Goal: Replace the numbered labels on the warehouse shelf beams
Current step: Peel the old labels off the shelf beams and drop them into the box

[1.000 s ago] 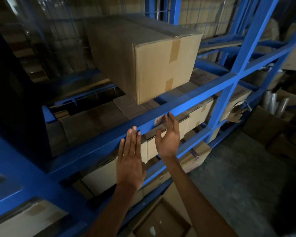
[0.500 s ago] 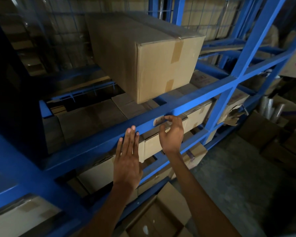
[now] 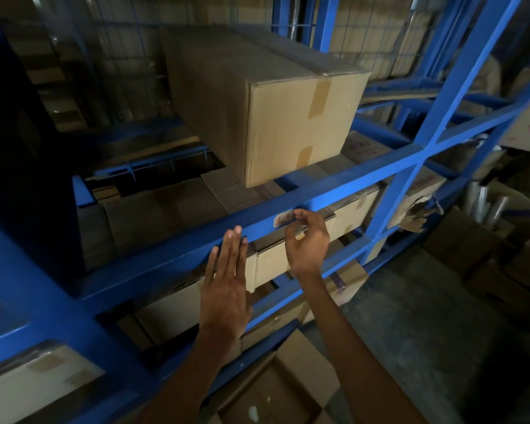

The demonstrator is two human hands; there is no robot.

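Setting: we stood in a dim warehouse aisle facing blue steel racking packed with cartons, a rough concrete floor underfoot.
Open carton: it sat on the floor nearest us, flaps spread; what it held we could not tell.
Left hand: we kept it flat and empty, fingers straight and together, their tips on the lower edge of the beam, in our judgement to steady ourselves while the other hand worked.
Right hand: we had it curled narrow, thumb and forefinger pinched at the right end of the label, most likely to lift that edge for peeling.
Label: a small pale sticker with faint red marks stuck on the front face of the beam; its number was too blurred to read.
Beam: it ran level across the bay at chest height, so its face suited a label.
Large box: taped shut, it rested above the beam, its end overhanging towards us.
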